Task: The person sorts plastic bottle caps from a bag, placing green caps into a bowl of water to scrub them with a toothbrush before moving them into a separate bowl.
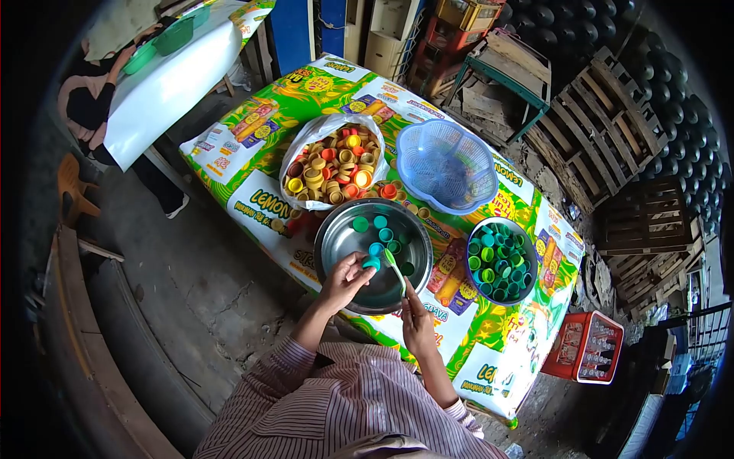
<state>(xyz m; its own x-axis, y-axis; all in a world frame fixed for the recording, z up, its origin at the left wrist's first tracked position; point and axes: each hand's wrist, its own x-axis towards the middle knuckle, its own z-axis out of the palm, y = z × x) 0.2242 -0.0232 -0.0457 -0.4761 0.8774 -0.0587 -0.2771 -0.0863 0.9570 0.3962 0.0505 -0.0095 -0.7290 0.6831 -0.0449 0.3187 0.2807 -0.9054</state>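
Observation:
Over a steel basin (pixel 336 264), my left hand (pixel 345 281) pinches a teal bottle cap (pixel 371 262). My right hand (pixel 417 321) is closed round the handle of a green toothbrush (pixel 395 272), its head up near the cap. Several green and blue caps (pixel 380 222) lie in the basin. To the right, a bowl (pixel 469 268) is full of green caps (pixel 501 260). Behind the basin, an open white bag (pixel 289 157) holds yellow, orange and red caps (pixel 336 168). A blue plastic colander (pixel 447 168) stands beside the bag.
A patterned plastic cloth (pixel 252 183) covers the table. Some loose caps (pixel 413 208) lie between bag and colander. A red crate (pixel 585 346) of bottles stands right of the table, wooden pallets (pixel 604 122) behind. Another person (pixel 92 107) is at a white table (pixel 168 92) on the left.

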